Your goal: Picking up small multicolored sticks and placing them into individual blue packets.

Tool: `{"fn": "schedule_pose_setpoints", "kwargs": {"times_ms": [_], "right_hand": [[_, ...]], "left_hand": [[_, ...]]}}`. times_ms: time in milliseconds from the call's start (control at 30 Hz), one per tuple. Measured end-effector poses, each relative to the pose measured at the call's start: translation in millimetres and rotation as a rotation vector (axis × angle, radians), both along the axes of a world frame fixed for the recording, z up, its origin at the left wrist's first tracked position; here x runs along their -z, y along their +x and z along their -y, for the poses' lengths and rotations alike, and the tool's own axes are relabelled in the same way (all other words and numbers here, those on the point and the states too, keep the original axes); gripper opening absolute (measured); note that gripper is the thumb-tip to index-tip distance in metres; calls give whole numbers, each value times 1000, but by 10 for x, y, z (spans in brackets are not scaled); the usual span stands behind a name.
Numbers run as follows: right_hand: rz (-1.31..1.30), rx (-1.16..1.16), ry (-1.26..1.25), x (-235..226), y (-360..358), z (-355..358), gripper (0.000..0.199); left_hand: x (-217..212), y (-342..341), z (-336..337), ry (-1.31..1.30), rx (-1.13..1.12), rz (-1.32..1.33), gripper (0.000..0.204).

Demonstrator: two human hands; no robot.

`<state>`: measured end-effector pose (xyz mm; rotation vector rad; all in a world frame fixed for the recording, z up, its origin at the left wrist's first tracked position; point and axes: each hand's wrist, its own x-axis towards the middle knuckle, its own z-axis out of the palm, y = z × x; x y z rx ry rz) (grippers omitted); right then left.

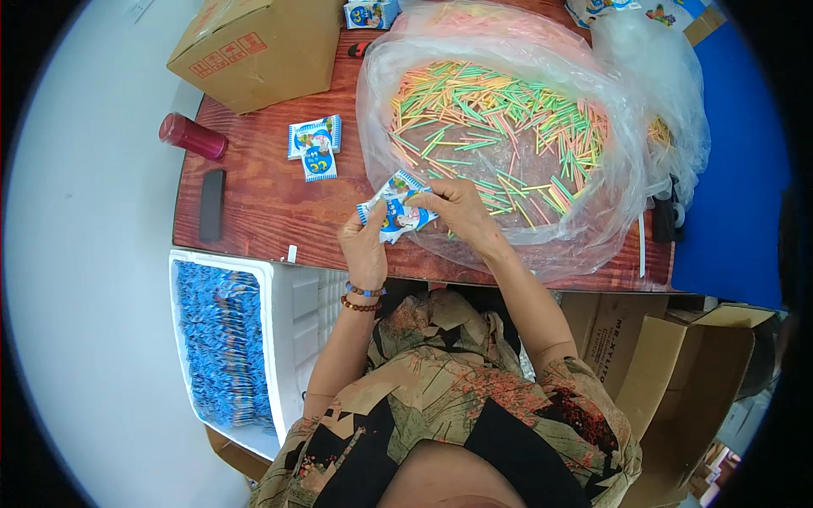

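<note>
Pinches packets (400, 213) in left hand (364, 250) and right hand (461, 213), and could drop one into plastic bag (625, 161) through loose grip.

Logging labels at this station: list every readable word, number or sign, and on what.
Wording not transcribed; print by place:
Held packets: pale characters on blue; fine print too small.
Loose packets: similar print.
Upper-left carton: red boxed marks.
Lower-right carton: dark lettering.
Boxed blue packets: too small.
</note>
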<state>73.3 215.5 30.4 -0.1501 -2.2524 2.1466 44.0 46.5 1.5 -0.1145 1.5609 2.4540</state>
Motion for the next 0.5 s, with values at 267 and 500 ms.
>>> {"fn": "schedule_pose_setpoints", "kwargs": {"times_ms": [267,500], "right_hand": [[-271,24,-132,-91,111,-256,10],[-447,-175,333,-87,81,-157,26]], "left_hand": [[-123,56,-33,131,13,178,24],[-40,92,-67,198,87,170,26]]}}
